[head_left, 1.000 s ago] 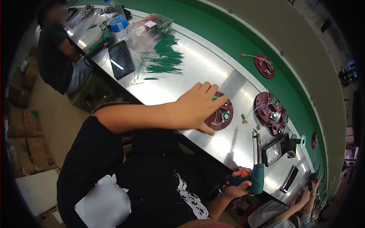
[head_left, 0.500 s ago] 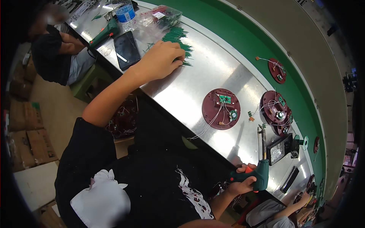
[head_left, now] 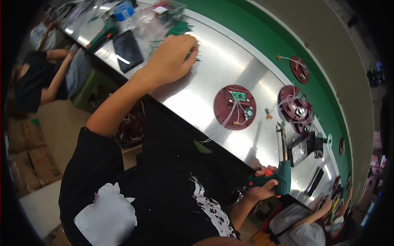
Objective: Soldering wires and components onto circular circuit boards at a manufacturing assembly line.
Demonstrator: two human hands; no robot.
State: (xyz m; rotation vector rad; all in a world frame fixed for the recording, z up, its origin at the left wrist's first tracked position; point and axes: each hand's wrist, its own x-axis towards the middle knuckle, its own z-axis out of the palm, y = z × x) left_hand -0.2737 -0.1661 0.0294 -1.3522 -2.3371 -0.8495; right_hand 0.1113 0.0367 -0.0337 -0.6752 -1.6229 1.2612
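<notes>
My left hand [head_left: 173, 58] is above the near end of a pile of short green wires [head_left: 179, 28]. Its thumb and fingers curl together in a pinch; whatever lies between the tips is too small to make out. A dark green soldering gun [head_left: 282, 178] with a red trigger is gripped in my right hand [head_left: 262, 189], its long metal tip pointing toward the back of the bench. Between the two hands lies a round maroon disc [head_left: 223, 108] carrying a small green circuit board [head_left: 238, 96], a round part and white wires trailing over the near edge.
More maroon discs [head_left: 290, 107] with wires are stacked at the right. Near them sit a black tray [head_left: 298, 152] and a solder spool [head_left: 329, 142]. A phone [head_left: 127, 50], a water bottle [head_left: 124, 11] and another green soldering gun [head_left: 102, 33] lie at left. Other people sit along the bench.
The view has shifted slightly, so the bench things appear a little higher and further left. My left hand has drawn back slightly from the green wires; my right hand keeps its grip.
</notes>
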